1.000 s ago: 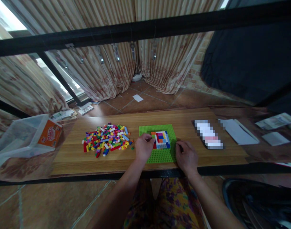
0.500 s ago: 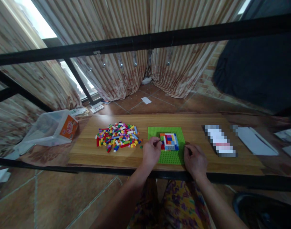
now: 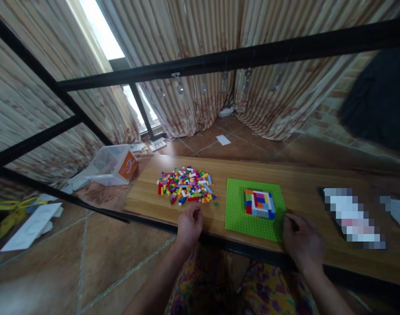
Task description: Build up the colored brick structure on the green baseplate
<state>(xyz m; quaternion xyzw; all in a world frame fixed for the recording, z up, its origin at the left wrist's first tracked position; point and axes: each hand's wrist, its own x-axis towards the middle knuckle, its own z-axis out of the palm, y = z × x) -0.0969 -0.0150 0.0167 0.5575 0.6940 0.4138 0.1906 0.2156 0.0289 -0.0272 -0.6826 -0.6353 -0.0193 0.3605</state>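
From the head view, here's the wooden counter (image 3: 305, 188), and the left hand (image 3: 189, 223) hangs just at the near edge of the bricks (image 3: 187, 186), fingers curled, thumb and forefinger close together; whether a piece sits between them, I can't tell. Those bricks lie in a loose, many-coloured heap, one green piece (image 3: 216, 204) a touch apart on the right. Over to the plate (image 3: 234, 210), flat and green, and there's the build (image 3: 259, 204), a squarish block of red, white, blue and orange sitting on the plate's middle. At the plate's right edge, the right hand (image 3: 303, 238), loosely curled, fingertips right by the rim; I can't tell if it grips. Farther right lies a dark-edged slab (image 3: 352, 218), its face pixelated. Far left, beyond the bricks, a clear tub (image 3: 104, 168) with an orange label (image 3: 128, 167).
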